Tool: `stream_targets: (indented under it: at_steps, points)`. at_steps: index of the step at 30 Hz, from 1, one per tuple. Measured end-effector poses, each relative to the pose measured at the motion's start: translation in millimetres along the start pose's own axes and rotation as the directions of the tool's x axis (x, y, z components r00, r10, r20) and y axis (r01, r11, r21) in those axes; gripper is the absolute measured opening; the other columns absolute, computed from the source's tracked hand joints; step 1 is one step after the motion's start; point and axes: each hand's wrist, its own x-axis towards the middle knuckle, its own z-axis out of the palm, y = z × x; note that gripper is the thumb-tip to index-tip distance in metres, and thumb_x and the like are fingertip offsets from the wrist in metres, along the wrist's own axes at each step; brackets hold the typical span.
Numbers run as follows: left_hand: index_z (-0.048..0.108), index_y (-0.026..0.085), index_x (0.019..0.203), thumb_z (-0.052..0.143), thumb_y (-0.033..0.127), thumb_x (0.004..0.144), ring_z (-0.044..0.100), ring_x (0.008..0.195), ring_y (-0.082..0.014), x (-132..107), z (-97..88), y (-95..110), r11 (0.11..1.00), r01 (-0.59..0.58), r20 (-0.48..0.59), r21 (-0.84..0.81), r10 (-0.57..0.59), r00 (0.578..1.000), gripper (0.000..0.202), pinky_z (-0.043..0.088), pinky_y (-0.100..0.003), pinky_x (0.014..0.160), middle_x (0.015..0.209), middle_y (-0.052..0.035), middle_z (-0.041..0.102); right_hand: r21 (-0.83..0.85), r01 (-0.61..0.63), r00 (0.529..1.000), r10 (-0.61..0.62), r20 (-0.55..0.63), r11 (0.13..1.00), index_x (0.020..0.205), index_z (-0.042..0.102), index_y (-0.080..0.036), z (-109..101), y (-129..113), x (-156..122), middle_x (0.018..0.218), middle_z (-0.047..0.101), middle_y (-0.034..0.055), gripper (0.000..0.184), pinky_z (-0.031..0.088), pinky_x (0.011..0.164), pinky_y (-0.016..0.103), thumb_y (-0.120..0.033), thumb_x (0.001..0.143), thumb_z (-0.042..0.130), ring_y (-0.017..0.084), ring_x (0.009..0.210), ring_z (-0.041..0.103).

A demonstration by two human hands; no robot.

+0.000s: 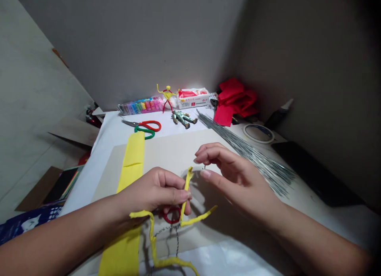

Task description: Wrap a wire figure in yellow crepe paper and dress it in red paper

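Note:
My left hand [166,192] pinches a wire figure [187,184] by one limb wrapped in yellow paper. Its other yellow-wrapped limbs bend below and beside the hand. Under my left fingers sits a red loop [172,215], and bare twisted wire [177,242] runs down from near it. My right hand [235,173] hovers to the right of the figure, its fingers curled and the thumb apart from them. A tiny greyish bit shows by the right thumb tip; what it is, I cannot make out. A yellow paper strip [131,169] lies partly beneath my left forearm.
Scissors [143,127] with red and green handles lie behind the strip. At the back are a finished-looking yellow-red figure [168,93], a silver figure [183,118], a coloured pack [143,105], a white-red box [193,98] and red paper [235,99]. A wire bundle [244,149] and tape roll [258,133] lie right.

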Motion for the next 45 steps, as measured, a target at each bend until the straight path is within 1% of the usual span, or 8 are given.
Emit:
stream_targets:
  at_steps: [4,8,11,14,17,24,41,45]
  points:
    - [0.068,0.01,0.07,0.071,0.035,0.07,0.052,0.044,-0.0077,3.9,0.5,-2.8,0.991,-0.041,-0.025,-0.124,0.038,0.999,0.025,0.033,-0.019,0.043,0.065,-0.0064,0.068,0.036,-0.025,0.988,0.019,0.155,0.999,0.099,0.065,-0.023,-3.4,-3.1,-1.1,0.122,0.05,0.008,0.02,0.037,0.101,0.041,-0.015,0.083,0.056,0.023,0.124,0.041]
    - [0.067,0.011,0.064,0.07,0.029,0.068,0.048,0.04,-0.0062,4.1,4.0,-2.2,0.985,-0.064,-0.053,-0.161,0.056,0.997,0.018,0.031,-0.018,0.04,0.056,-0.0029,0.064,-0.071,0.081,0.942,-0.054,0.33,0.994,0.11,0.065,-0.028,0.5,-11.9,-6.8,0.139,0.037,0.0074,0.032,0.034,0.103,0.05,-0.014,0.082,0.058,0.027,0.138,0.019]
    - [0.067,0.012,0.063,0.066,0.021,0.065,0.049,0.039,-0.0072,3.2,6.5,-2.8,0.984,-0.013,-0.088,-0.176,-0.003,0.996,0.009,0.031,-0.018,0.04,0.05,-0.0015,0.061,-0.169,0.152,0.916,-0.074,0.395,0.974,0.117,0.061,-0.032,7.5,-15.3,-11.4,0.145,0.029,0.007,0.041,0.025,0.104,0.058,-0.014,0.081,0.06,0.028,0.139,0.012]
    - [0.065,0.012,0.06,0.061,0.017,0.065,0.046,0.035,-0.0075,4.2,7.7,-5.8,0.982,-0.019,-0.125,-0.189,-0.005,0.992,0.008,0.029,-0.018,0.038,0.042,0.0004,0.055,-0.251,0.213,0.931,-0.119,0.344,0.944,0.114,0.064,-0.032,13.5,-13.3,-13.2,0.143,0.031,0.0082,0.036,0.018,0.105,0.06,-0.018,0.081,0.06,0.029,0.138,0.014]
    - [0.063,0.012,0.058,0.057,0.015,0.062,0.046,0.033,-0.0077,7.0,7.9,-8.8,0.979,-0.039,-0.148,-0.202,0.009,0.989,0.008,0.029,-0.018,0.037,0.04,0.0011,0.053,-0.318,0.272,0.948,-0.196,0.252,0.908,0.108,0.068,-0.029,15.5,-9.0,-12.6,0.14,0.035,0.0092,0.031,0.018,0.106,0.057,-0.018,0.08,0.061,0.029,0.135,0.021]
    - [0.061,0.012,0.056,0.055,0.014,0.063,0.048,0.035,-0.0069,7.8,9.5,-4.4,0.982,-0.059,-0.119,-0.177,0.038,0.992,0.009,0.029,-0.016,0.036,0.045,-0.0009,0.056,-0.462,0.401,0.916,-0.346,0.201,0.791,0.108,0.069,-0.027,14.7,-4.5,-12.9,0.136,0.041,0.0112,0.033,0.021,0.104,0.054,-0.015,0.08,0.056,0.028,0.13,0.028]
    - [0.063,0.012,0.058,0.06,0.019,0.068,0.045,0.034,-0.0054,9.3,12.2,-8.8,0.978,-0.089,-0.103,-0.186,0.071,0.992,0.013,0.029,-0.017,0.038,0.046,-0.0012,0.059,-0.616,0.468,0.849,-0.516,0.115,0.634,0.092,0.073,-0.024,14.6,-5.1,-15.6,0.126,0.056,0.0105,0.024,0.028,0.094,0.06,-0.013,0.073,0.061,0.033,0.114,0.044]
    - [0.064,0.012,0.058,0.06,0.019,0.068,0.044,0.034,-0.0055,8.6,12.1,-10.6,0.974,-0.084,-0.091,-0.213,0.066,0.994,0.013,0.03,-0.017,0.038,0.043,0.0002,0.057,-0.615,0.463,0.851,-0.514,0.107,0.638,0.092,0.072,-0.023,13.7,-5.1,-16.9,0.125,0.056,0.0095,0.025,0.028,0.094,0.059,-0.011,0.072,0.062,0.032,0.112,0.045]
